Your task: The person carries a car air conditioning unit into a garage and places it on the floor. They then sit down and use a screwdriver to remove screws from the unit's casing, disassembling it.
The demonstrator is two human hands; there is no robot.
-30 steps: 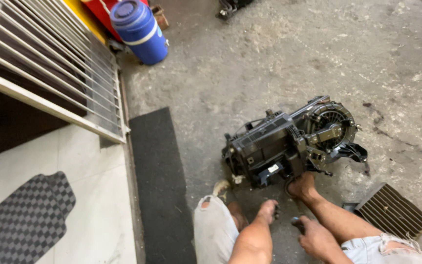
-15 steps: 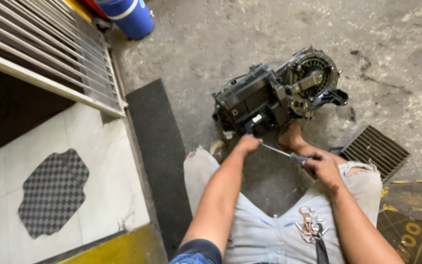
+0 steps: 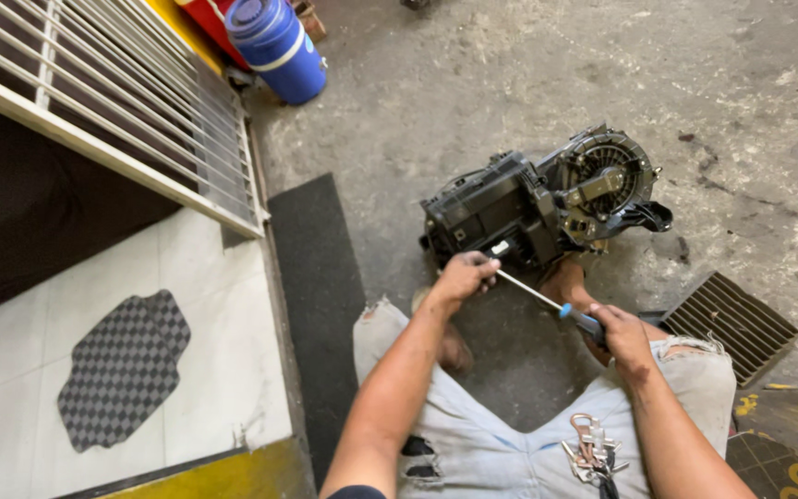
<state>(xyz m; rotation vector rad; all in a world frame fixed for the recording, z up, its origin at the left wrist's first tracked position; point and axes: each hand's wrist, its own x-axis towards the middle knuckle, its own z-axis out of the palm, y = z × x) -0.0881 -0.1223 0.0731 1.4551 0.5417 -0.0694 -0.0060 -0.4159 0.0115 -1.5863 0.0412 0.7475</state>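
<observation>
Head view shows you seated on stained concrete floor [image 3: 510, 83] beside a white grille [image 3: 113, 102]. Your right hand [image 3: 622, 334] grips a blue-handled screwdriver [image 3: 556, 307]; your left hand [image 3: 464, 273] pinches its tip against the black blower housing [image 3: 538, 199] mid-floor.

Clutter around a black floor mat on a stained concrete workshop floor

The long black mat [image 3: 318, 277] lies along the edge of a white tiled floor [image 3: 94, 323]; on the tiles, left of the mat, sits a grey checkered patch [image 3: 122, 370]. Above the mat's far end stands a blue barrel [image 3: 276, 44] with a red container [image 3: 210, 20] beside it, next to a white barred gate [image 3: 103, 102]. Well to the mat's right lies a ribbed metal grille [image 3: 736, 323]. A bunch of keys [image 3: 591, 448] hangs nearer, lower right of the mat.
</observation>
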